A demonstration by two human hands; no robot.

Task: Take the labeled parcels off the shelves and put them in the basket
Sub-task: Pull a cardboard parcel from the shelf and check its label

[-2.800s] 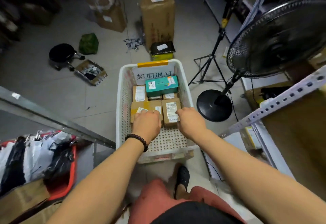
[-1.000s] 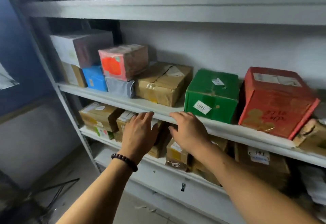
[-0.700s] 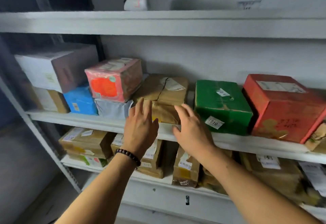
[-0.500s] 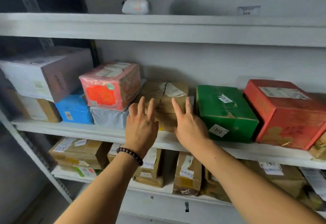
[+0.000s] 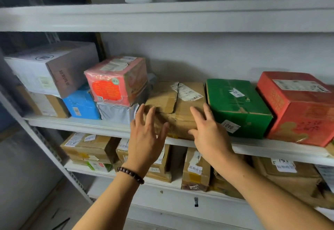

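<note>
The left hand (image 5: pixel 146 139) and right hand (image 5: pixel 209 135) cover the lower front of the brown box (image 5: pixel 180 106); whether their fingertips touch it is unclear. Its torn label (image 5: pixel 188 92), just above the right hand, is too small to read. Right of the right hand, the red box (image 5: pixel 298 108) runs off the edge. Below both wrists, the arms hide parts of the lower boxes (image 5: pixel 196 172).

Both arms bare to the frame edge: left forearm (image 5: pixel 108 202), right forearm (image 5: pixel 262 190). Single-strand bracelet of dark brown round beads (image 5: pixel 130 174) circles the left wrist, beads close-set, faintly glossy, even in size, just behind the left grip (image 5: pixel 146 139). Right grip (image 5: pixel 210 137) and its wrist bare.
</note>
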